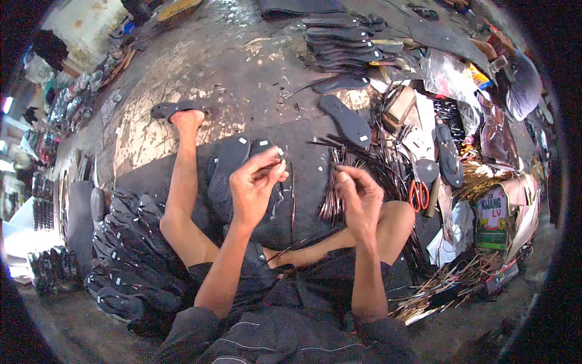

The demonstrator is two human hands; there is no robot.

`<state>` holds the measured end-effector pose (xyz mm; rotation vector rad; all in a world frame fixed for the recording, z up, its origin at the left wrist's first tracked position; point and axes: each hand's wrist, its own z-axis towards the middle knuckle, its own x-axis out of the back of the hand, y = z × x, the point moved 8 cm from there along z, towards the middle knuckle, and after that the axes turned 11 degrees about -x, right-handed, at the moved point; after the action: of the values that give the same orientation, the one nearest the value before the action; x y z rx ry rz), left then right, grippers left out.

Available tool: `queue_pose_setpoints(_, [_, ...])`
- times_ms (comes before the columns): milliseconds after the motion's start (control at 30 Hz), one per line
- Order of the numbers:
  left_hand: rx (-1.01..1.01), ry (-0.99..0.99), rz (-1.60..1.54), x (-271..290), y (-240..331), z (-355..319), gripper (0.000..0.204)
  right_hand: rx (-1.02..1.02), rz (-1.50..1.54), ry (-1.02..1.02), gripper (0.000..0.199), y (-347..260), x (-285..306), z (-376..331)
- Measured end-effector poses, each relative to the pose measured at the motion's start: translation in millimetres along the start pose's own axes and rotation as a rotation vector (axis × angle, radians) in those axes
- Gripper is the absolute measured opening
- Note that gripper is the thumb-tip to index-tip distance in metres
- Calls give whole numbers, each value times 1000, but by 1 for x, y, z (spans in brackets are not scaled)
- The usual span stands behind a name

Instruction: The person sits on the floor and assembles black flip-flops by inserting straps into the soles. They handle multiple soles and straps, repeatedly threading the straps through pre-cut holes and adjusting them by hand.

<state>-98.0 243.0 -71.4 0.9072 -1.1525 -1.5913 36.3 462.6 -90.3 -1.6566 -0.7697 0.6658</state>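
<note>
My left hand is raised with its thumb and fingertips pinched together; whatever small thing they hold, if any, I cannot make out. Below and behind it lie black sandal soles with small white labels. To the right, my right hand has its fingers curled and its thumb pressed to the index finger. Any thing in that pinch is too small or dark to tell. Beside the right hand lies a bundle of thin dark strips. A single black sole rests on the strips' far side.
Orange-handled scissors lie right of my knee. A row of black soles sits farther off, and a heap of black sandals at my left. A green tin stands at right, near another person at the far right.
</note>
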Motion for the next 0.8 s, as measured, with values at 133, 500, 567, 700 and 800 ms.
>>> queue_pose_setpoints(133, [-85,26,-46,10,49,-13,19,170,13,-181,17,-41,-66,-29])
queue_pose_setpoints(500, [113,-9,-364,13,43,-18,15,205,205,-228,21,-39,-104,-40])
queue_pose_setpoints(567, [168,-31,-378,11,39,-17,14,227,222,-258,22,-32,-103,-37])
queue_pose_setpoints(700, [276,-2,-377,17,20,-23,14,277,19,-270,25,-35,-100,-35])
queue_pose_setpoints(800, [322,-23,-451,22,7,-24,13,449,-209,-223,29,-60,-102,-42])
